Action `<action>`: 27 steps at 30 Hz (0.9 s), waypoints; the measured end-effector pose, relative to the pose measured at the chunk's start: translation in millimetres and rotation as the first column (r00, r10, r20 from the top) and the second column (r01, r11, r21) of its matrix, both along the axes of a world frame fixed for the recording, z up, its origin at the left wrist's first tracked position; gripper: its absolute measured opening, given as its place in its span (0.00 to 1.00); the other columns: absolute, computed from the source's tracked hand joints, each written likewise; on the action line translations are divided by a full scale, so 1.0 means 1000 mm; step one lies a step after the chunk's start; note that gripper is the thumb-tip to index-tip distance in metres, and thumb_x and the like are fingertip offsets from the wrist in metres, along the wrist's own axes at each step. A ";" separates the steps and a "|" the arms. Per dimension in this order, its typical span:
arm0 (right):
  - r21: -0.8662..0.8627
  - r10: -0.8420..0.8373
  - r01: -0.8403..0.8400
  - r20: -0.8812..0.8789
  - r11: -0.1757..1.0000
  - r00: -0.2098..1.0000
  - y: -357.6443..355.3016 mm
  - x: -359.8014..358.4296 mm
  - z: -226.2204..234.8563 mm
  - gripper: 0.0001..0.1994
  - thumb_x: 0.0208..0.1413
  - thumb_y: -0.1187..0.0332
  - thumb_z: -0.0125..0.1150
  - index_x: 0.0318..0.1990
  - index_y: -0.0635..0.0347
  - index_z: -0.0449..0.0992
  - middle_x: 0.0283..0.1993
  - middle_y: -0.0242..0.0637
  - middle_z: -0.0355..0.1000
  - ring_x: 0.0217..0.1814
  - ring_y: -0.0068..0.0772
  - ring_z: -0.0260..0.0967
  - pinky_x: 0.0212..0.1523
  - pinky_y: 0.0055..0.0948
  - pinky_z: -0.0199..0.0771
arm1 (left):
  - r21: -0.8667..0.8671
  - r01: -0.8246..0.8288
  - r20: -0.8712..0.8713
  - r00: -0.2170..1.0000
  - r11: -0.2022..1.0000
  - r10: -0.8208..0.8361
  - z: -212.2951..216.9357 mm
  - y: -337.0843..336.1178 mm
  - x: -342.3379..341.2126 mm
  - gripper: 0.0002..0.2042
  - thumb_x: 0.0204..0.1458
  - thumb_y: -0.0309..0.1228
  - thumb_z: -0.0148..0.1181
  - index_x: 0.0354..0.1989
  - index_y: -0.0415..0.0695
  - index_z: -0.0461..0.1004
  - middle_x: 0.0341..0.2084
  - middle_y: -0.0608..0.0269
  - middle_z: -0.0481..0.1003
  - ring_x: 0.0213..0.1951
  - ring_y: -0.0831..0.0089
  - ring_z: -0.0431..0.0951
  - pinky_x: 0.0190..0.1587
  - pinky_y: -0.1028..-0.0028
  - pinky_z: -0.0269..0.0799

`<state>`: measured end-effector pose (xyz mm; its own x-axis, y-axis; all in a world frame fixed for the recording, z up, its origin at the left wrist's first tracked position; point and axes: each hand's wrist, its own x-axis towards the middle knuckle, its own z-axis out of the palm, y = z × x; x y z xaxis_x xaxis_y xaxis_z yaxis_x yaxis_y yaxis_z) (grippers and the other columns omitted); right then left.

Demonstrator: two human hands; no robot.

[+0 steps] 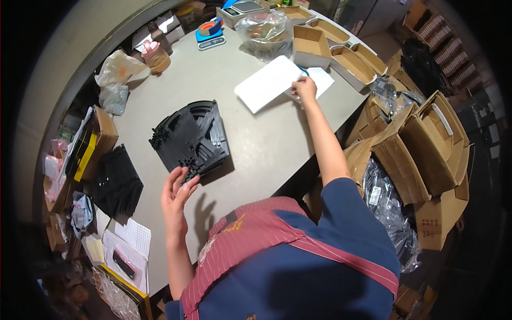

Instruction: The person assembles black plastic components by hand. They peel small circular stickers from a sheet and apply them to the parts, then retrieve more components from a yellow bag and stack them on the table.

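Note:
My right hand (304,88) reaches across the table, its fingers closed at the right edge of a flat white sheet (266,85), which looks like paper or a thin bag. Partly under that hand lies a printed paper (321,80), with a bit of something teal beside it. My left hand (178,194) is raised, fingers apart and empty, just in front of a stack of black plastic parts (186,136). These parts are curved along one side and have ribs and small round openings. Whether the fingertips touch the stack I cannot tell.
Another pile of black parts (118,181) lies at the left edge. Along the back are a small blue scale (210,42) with tape on it, a plastic-wrapped bowl (264,37) and open cardboard trays (312,45). A pink-lidded bottle (156,57) stands back left; cardboard boxes (402,154) crowd the right.

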<state>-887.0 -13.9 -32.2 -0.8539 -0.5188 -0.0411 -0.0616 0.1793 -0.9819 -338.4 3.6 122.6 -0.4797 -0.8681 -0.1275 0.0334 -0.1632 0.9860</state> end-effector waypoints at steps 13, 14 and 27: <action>0.800 0.126 0.207 -0.331 0.563 0.935 0.136 0.053 -0.006 0.50 0.51 0.37 0.65 0.76 0.54 0.52 0.81 0.52 0.39 0.83 0.62 0.27 0.76 0.66 0.23 | 0.090 -0.169 0.117 0.980 0.981 0.158 -0.029 0.010 0.049 0.22 0.61 0.32 0.58 0.61 0.33 0.70 0.58 0.52 0.73 0.60 0.61 0.76 0.62 0.67 0.68; 0.820 0.131 0.208 -0.323 0.533 0.937 0.132 0.047 -0.001 0.49 0.51 0.38 0.66 0.75 0.54 0.54 0.81 0.52 0.40 0.82 0.64 0.28 0.76 0.66 0.24 | 0.114 -0.182 0.123 0.978 0.977 0.168 -0.031 0.010 0.049 0.22 0.61 0.32 0.58 0.62 0.33 0.70 0.58 0.51 0.73 0.60 0.61 0.76 0.62 0.67 0.68; 0.723 0.588 0.142 -0.646 0.676 0.487 0.082 0.000 0.002 0.19 0.51 0.53 0.67 0.39 0.62 0.79 0.39 0.48 0.79 0.49 0.48 0.76 0.45 0.47 0.80 | 0.034 0.056 0.094 0.994 0.998 -0.059 -0.016 -0.003 0.000 0.21 0.61 0.31 0.59 0.60 0.33 0.69 0.56 0.50 0.75 0.54 0.61 0.80 0.60 0.64 0.71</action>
<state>-886.8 67.8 -30.5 -0.5247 -0.8349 0.1663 -0.8509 0.5203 -0.0723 -338.9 0.5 106.5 -0.5135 -0.8341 -0.2014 -0.0704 -0.1930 0.9787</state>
